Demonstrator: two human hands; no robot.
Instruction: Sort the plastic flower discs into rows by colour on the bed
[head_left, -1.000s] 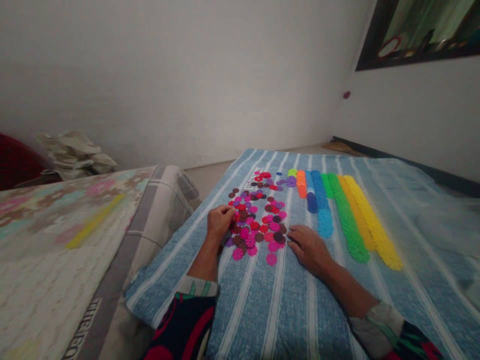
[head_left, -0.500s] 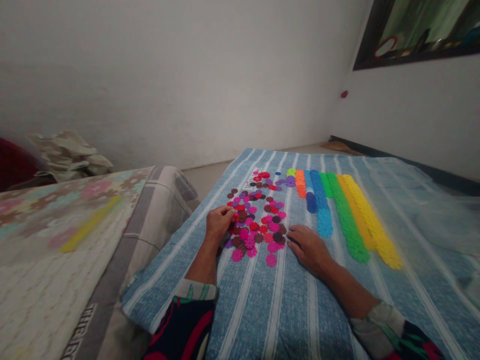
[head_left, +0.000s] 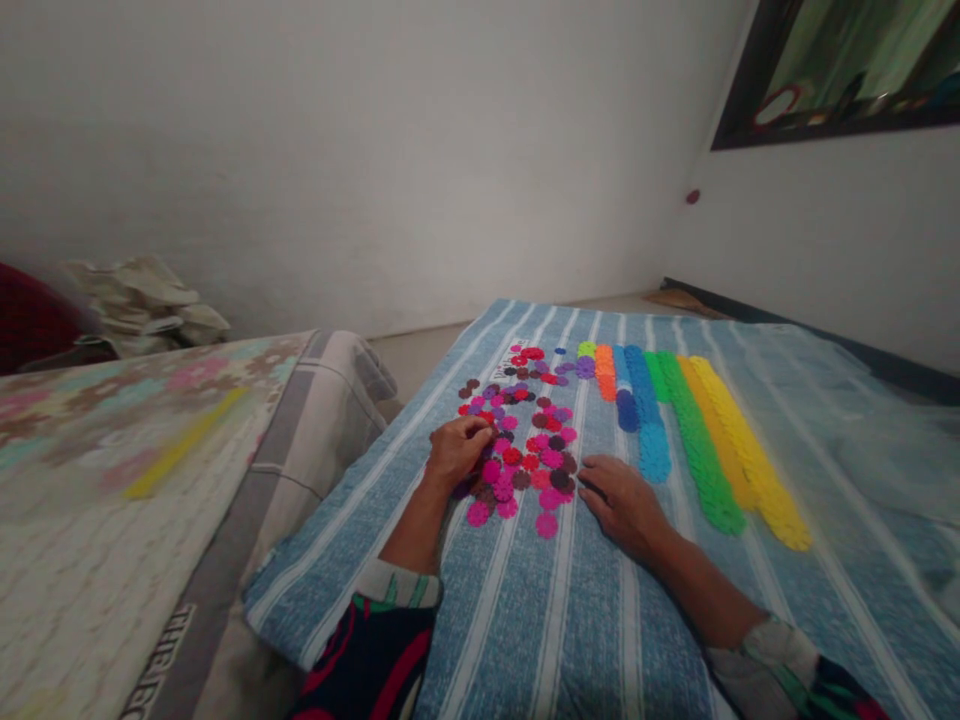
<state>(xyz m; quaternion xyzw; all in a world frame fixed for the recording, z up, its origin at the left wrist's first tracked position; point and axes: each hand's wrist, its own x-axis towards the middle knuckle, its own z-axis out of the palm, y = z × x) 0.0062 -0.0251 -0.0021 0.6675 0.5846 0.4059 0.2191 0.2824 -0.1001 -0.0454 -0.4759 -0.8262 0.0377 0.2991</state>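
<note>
My left hand [head_left: 456, 452] is over the left side of a loose pile of small notched discs [head_left: 512, 456] in pink, red, brown, purple and black. Its thumb and fingertips are pinched together among the discs; what is between them is hidden. On the pile's right edge, my right hand [head_left: 624, 502] rests on the striped cloth, thumb and fingers slightly apart and nothing seen in them. Close to it runs a blue row of overlapping discs [head_left: 643, 400]. A single pink disc [head_left: 547, 525] lies at the near edge of the pile.
Farther right are overlapping rows of green discs [head_left: 701, 460] and yellow discs [head_left: 757, 465], with a short orange row [head_left: 605, 372] at the back. Clear plastic [head_left: 892, 460] lies at right. A patterned bed or padded surface [head_left: 112, 560] stands left, beyond a gap.
My left hand has shifted slightly right, farther over the pile, still pinched. My right hand stays almost in place. The view has moved a little.
</note>
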